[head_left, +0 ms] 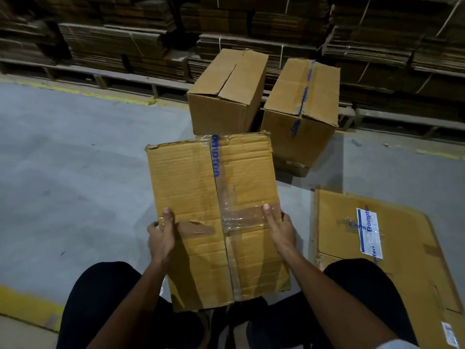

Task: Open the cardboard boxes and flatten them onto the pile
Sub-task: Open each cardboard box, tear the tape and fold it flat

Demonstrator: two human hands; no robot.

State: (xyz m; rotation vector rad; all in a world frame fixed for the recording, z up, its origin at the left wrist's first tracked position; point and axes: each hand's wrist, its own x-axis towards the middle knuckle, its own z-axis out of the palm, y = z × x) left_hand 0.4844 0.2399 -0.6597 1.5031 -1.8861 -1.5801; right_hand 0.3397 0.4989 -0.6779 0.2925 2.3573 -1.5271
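A taped cardboard box with blue lettering stands in front of me, its top flaps closed under clear tape. My left hand grips its left edge, thumb on top and fingers curled round the side. My right hand grips the right edge the same way, thumb lying on a crossing strip of tape. Two more closed boxes stand behind it: one untaped and one with blue tape. Flattened cardboard with a white and blue label lies on the floor to my right.
Bundled stacks of flattened cartons on wooden pallets fill the whole back wall. Grey concrete floor with yellow line markings spreads to the left. My knees in dark trousers frame the held box.
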